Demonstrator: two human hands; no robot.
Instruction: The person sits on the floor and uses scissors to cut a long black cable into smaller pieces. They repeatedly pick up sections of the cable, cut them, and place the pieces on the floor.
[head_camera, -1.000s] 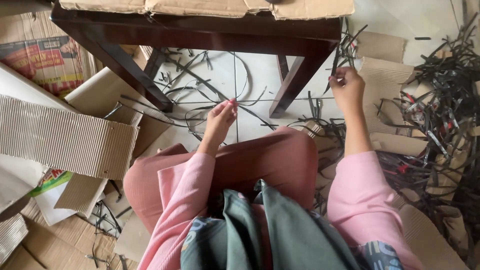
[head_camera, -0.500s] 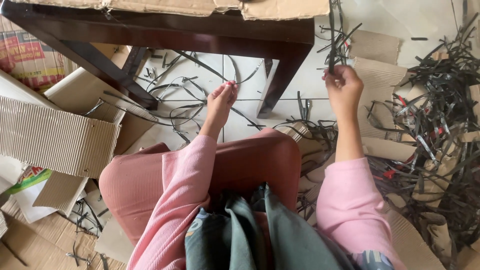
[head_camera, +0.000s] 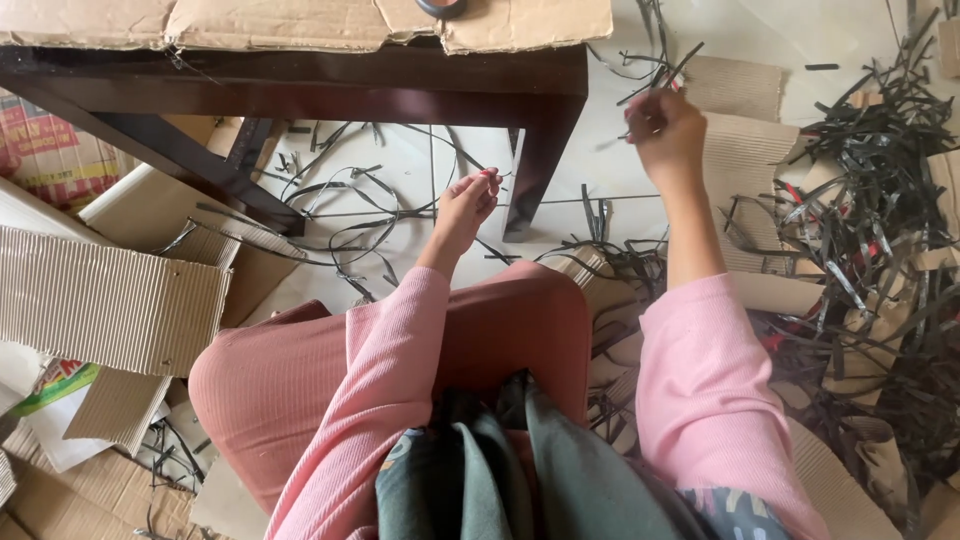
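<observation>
At your far left, a ribbed sheet of corrugated cardboard (head_camera: 105, 300) lies on the floor, with flatter cardboard pieces around it. Above it stands a dark wooden table (head_camera: 300, 85), its top covered by flattened cardboard (head_camera: 270, 22). Thin black strips (head_camera: 345, 200) curl loosely across the white tiled floor (head_camera: 420, 160) under the table.

Your left hand (head_camera: 468, 205) extends forward over the floor below the table edge. Its fingers lie straight and pressed together, holding nothing; the nearest strips are on the floor just beyond the fingertips.

Your right hand (head_camera: 662, 128) is raised beside the table's right leg (head_camera: 535, 175). Its fingers are curled closed, pinching a small bunch of black strips (head_camera: 668, 62) that stick up and outward from the grip.

At your right, a dense heap of black strips (head_camera: 870, 230) covers further cardboard sheets, well apart from the left hand and near the right forearm.
</observation>
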